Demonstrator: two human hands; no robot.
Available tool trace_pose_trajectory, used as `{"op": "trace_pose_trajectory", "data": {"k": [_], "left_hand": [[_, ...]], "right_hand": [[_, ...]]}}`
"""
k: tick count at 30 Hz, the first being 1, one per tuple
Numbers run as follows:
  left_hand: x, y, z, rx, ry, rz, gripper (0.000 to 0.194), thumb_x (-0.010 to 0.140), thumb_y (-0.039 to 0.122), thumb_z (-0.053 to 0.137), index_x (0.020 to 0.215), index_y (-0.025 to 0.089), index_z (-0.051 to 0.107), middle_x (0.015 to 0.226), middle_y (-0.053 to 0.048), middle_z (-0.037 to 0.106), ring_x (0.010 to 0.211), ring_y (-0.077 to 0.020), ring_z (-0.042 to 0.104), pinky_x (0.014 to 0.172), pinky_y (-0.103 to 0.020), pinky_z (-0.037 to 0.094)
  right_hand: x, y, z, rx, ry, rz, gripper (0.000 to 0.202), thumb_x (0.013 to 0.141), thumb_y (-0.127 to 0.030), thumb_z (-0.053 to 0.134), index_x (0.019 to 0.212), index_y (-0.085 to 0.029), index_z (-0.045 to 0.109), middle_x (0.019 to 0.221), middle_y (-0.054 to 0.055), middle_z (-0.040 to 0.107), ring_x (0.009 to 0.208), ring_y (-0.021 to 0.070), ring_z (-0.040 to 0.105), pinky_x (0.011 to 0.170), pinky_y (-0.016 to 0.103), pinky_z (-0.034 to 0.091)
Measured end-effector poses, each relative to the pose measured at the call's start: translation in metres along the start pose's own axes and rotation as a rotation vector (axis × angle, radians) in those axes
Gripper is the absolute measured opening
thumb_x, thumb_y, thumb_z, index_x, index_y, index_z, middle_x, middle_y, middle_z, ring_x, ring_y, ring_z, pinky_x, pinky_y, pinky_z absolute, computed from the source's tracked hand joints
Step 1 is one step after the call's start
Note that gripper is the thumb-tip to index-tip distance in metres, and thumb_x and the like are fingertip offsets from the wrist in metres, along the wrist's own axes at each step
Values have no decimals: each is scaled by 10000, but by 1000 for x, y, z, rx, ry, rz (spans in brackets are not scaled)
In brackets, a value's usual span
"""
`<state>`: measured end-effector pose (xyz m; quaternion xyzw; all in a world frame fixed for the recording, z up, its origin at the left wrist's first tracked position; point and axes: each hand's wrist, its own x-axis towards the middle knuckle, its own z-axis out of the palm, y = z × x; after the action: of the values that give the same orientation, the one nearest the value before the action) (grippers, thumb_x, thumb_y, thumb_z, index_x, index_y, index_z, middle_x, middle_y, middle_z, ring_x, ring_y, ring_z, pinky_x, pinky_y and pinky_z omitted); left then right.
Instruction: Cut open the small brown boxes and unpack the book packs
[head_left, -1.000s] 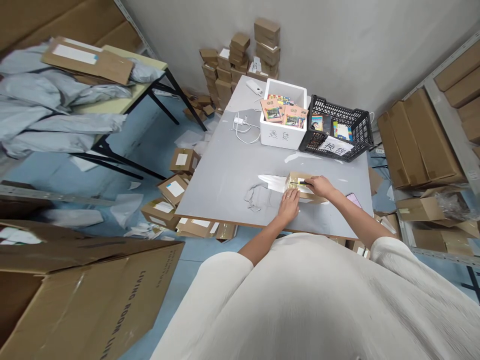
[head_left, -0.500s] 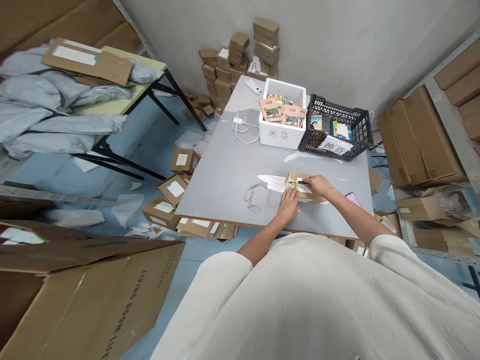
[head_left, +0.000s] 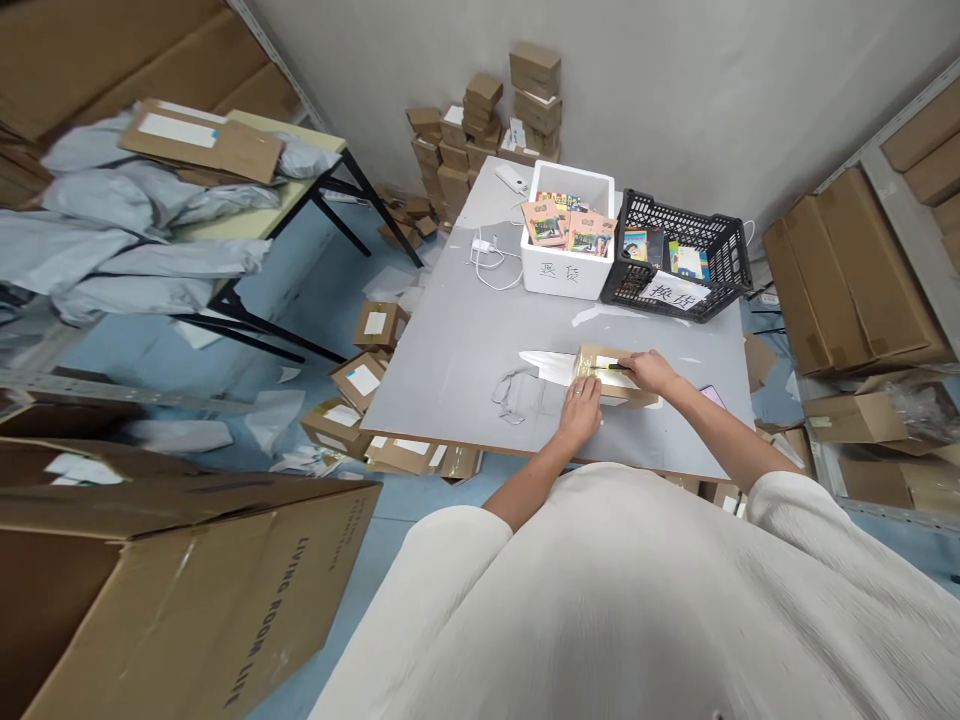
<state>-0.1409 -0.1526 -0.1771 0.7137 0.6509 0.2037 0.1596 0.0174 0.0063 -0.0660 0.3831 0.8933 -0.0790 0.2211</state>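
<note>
A small taped cardboard box (head_left: 634,393) lies near the front edge of the grey table (head_left: 442,350). My right hand (head_left: 651,372) is closed round a thin dark and yellow cutter (head_left: 611,367), whose tip points left over the box top. My left hand (head_left: 582,402) lies against the box's left front corner, its fingers close together on the cardboard. Left of the box are a white sheet (head_left: 546,366) and a crumpled clear plastic piece (head_left: 512,396).
Behind the box stand a white foam bin (head_left: 566,272) and a black crate (head_left: 724,295), both holding booklets. A phone (head_left: 712,396) lies right of my right forearm. Cartons (head_left: 334,425) crowd the floor at left; a big open box (head_left: 247,600) is nearer.
My right hand has slid slightly right along the box with the cutter, and more of the cutter shows. My left hand stays at the box. The whole view has shifted a little.
</note>
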Motion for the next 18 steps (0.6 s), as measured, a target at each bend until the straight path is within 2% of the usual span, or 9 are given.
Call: {"op": "trace_pose_trajectory", "data": {"k": [8, 13, 18], "left_hand": [[3, 10, -9, 78, -33, -46, 622, 1090, 299, 455, 1679, 102, 487, 1695, -200, 532, 1588, -389, 452, 1315, -522, 352], [6, 15, -11, 148, -72, -80, 620, 1108, 329, 442, 1695, 129, 475, 1690, -182, 537, 1580, -376, 451, 1309, -503, 352], [9, 18, -9, 170, -82, -112, 633, 1111, 342, 442, 1711, 140, 448, 1686, -190, 532, 1596, -374, 429, 1314, -502, 339]], "right_hand": [[-10, 18, 2, -33, -21, -1, 349, 1141, -298, 483, 1346, -236, 759, 1260, 153, 800, 1128, 290, 732, 935, 359, 409], [-20, 31, 4, -33, -45, -18, 378, 1139, -306, 462, 1381, -250, 748, 1237, 137, 797, 1110, 289, 724, 897, 360, 382], [-29, 49, 12, -63, -63, 16, 376, 1121, -278, 469, 1326, -218, 778, 1235, 178, 795, 1085, 300, 724, 907, 388, 351]]}}
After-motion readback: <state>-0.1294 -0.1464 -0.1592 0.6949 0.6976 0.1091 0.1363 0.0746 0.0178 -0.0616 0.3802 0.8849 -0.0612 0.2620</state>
